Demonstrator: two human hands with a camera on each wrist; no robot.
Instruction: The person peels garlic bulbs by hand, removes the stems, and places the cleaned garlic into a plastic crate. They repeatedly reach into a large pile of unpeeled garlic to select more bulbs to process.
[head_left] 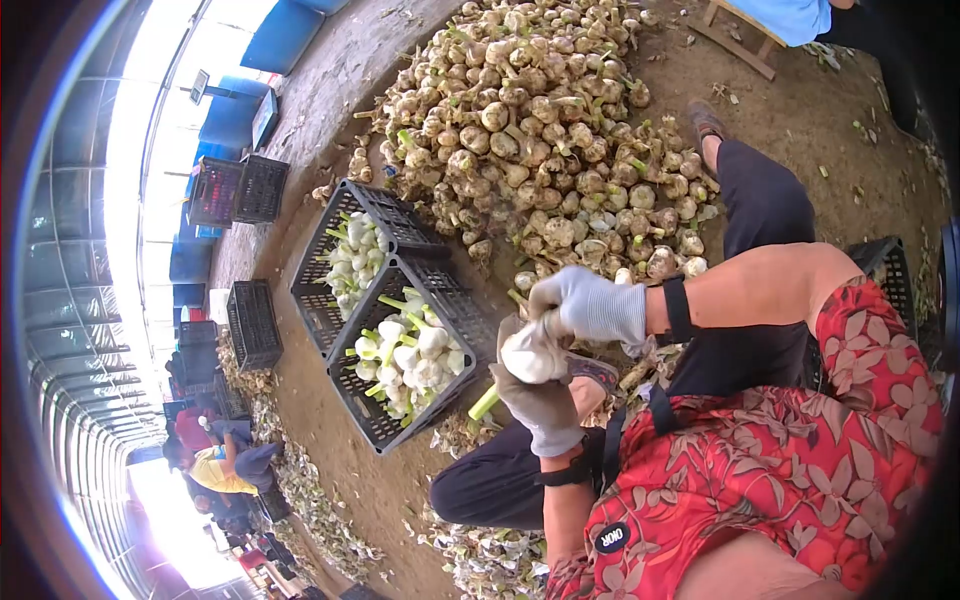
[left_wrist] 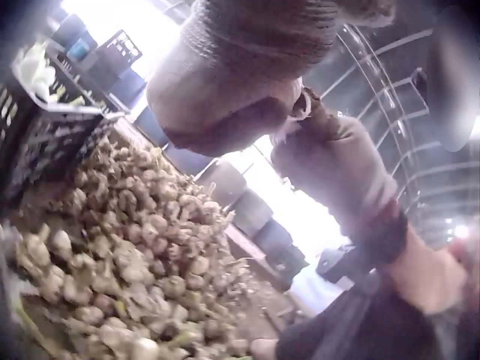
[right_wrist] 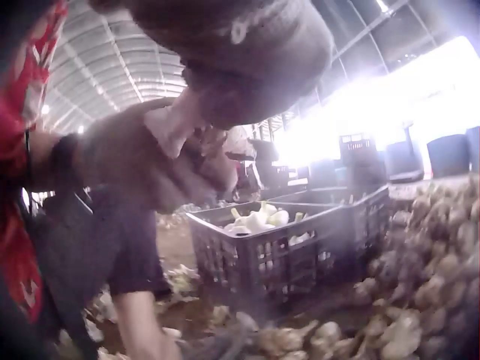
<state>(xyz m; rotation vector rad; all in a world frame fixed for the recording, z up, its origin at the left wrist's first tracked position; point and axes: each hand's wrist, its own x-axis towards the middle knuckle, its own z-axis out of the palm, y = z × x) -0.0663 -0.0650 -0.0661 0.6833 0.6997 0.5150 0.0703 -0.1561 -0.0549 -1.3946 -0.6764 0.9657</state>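
We are gripping one garlic bulb (head_left: 532, 355) with both gloved hands, left hand (head_left: 545, 405) cupping, right hand (head_left: 590, 305) pinching; beside the heap (head_left: 530, 130), two crates (head_left: 400, 340) are partly filled, most bulbs remaining.

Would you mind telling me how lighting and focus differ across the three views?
Head view: fisheye bending, sharp on the garlic bulb and both gloved hands; left edge overexposed. Left wrist view: backlit, glove dark and blurred. Right wrist view: glare upper right, crate fairly sharp.

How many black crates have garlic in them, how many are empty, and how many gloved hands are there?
Crates with garlic: 2
Empty crates: 2
Gloved hands: 2
Total: 6
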